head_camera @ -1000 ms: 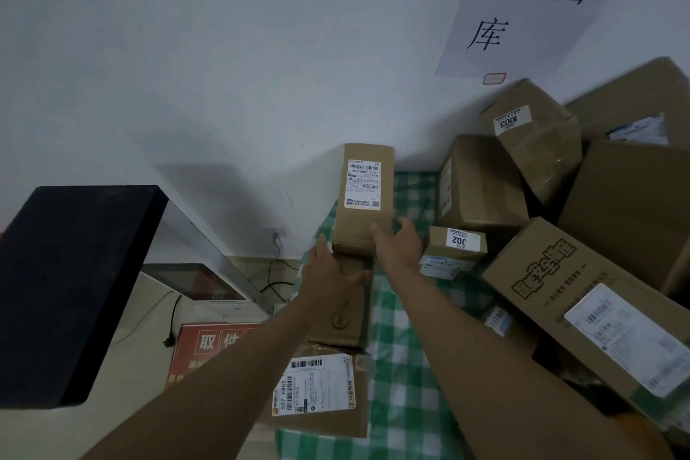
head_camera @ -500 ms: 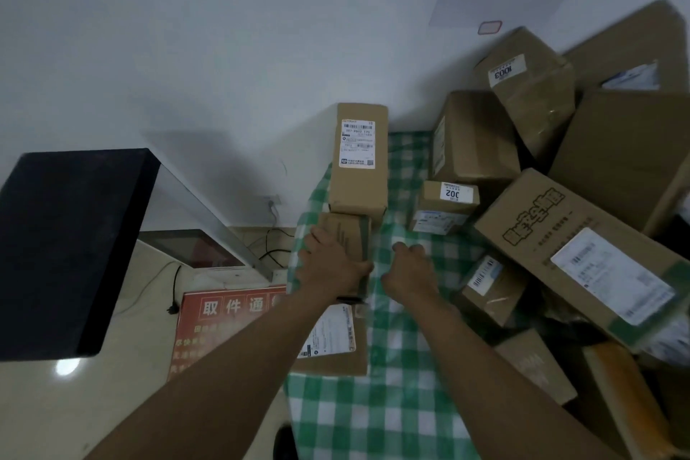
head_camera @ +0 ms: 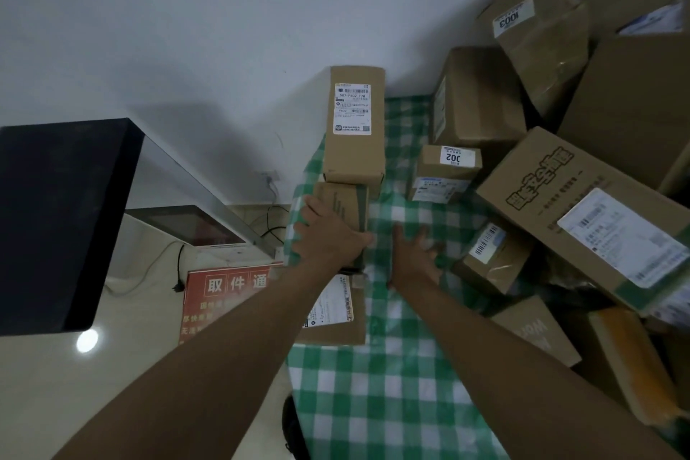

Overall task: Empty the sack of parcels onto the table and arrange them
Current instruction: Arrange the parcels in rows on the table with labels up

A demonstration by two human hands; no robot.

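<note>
- Now the left hand [head_camera: 328,235] holds a small brown cardboard box [head_camera: 341,211] at the left edge of the green-and-white checked tablecloth [head_camera: 377,396], with the fingers curled over its left side and the thumb on its near edge.
- At 12 o'clock from this box, touching it, a tall brown cardboard parcel with a white label [head_camera: 354,127] lies against the white wall [head_camera: 186,30].
- At 6 o'clock from it, partly under the left forearm, lies a flat brown labelled parcel [head_camera: 332,314].
- The right hand [head_camera: 414,254] rests flat on the cloth, fingers spread and holding nothing.
- At 3 o'clock from the right hand, a heap of brown cardboard parcels [head_camera: 582,175] covers the table's right side.
</note>
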